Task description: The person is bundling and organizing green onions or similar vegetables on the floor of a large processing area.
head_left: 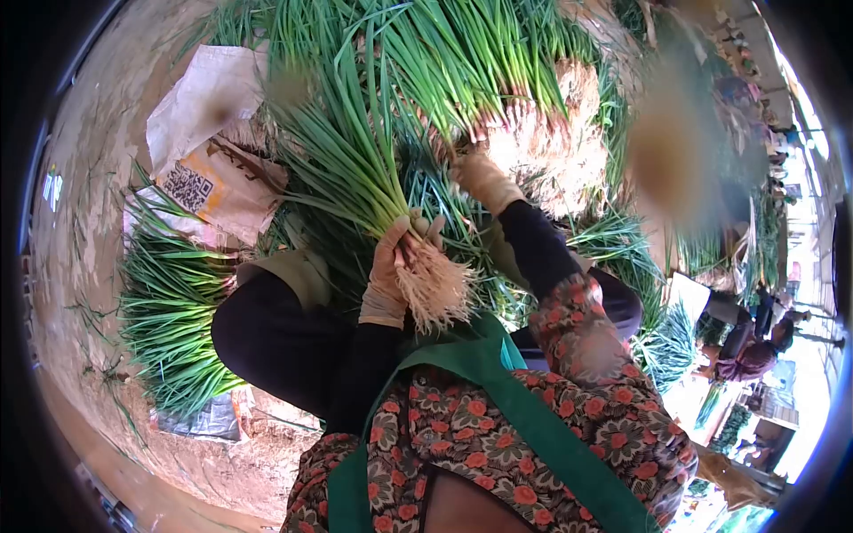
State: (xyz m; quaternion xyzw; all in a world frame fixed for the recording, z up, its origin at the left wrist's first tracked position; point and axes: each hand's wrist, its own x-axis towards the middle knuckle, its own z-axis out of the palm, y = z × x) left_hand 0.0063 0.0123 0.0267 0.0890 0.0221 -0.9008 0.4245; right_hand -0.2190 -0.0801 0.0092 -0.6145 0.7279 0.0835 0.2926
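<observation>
So the left hand (391,266) was clenched around a bunch of green onions (355,169) just above the roots, held over the lap; the right hand (484,182) was up against the big onion pile (533,124), fingers gripping some stalks there; a white sack (209,115) lay to the left.

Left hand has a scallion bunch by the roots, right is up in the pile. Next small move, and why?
Probably draw a few more stalks from the pile with the right hand and add them to the bunch. The left hand already clamps the bunch just above its roots, while the right hand touches the pile's root ends.
</observation>
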